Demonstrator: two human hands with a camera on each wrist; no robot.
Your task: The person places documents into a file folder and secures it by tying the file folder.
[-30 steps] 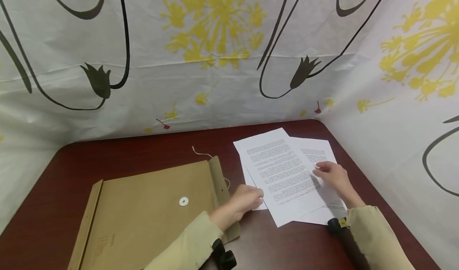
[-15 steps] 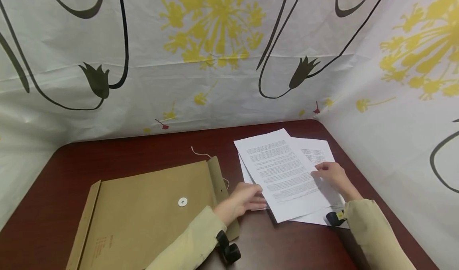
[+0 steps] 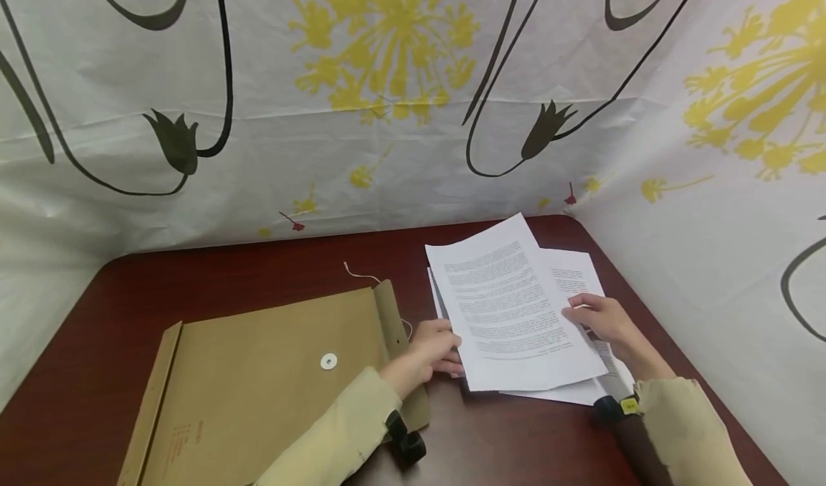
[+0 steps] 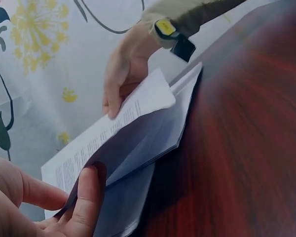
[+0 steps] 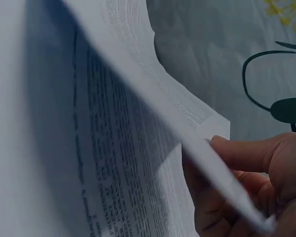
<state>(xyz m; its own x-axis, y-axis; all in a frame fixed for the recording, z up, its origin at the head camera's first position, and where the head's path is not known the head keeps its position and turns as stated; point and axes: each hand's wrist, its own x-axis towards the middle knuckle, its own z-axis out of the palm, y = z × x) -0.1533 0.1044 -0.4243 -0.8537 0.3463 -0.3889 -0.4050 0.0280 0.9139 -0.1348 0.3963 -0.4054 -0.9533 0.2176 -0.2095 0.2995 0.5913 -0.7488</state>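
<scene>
A printed sheet of paper (image 3: 510, 314) is lifted at a tilt above other printed sheets (image 3: 571, 274) on the table. My left hand (image 3: 434, 348) pinches its left edge, thumb on top and fingers beneath, as the left wrist view shows. At the opposite edge my right hand (image 3: 603, 321) pinches the same sheet between thumb and fingers; in the right wrist view the sheet's edge (image 5: 187, 138) runs between them. Left of the papers a brown kraft document envelope (image 3: 271, 371) lies flat, its side flap (image 3: 393, 321) folded out beneath the left forearm.
The envelope carries a white button (image 3: 329, 361), and a white string (image 3: 361, 274) trails from its flap. The dark red wooden table (image 3: 258, 271) has rounded back corners. A white patterned cloth (image 3: 361, 56) hangs behind it and along its right side.
The top sheet has risen off the others and shifted slightly, its far corner now higher. My left hand has moved a little left, loosening and then gripping the edge again.
</scene>
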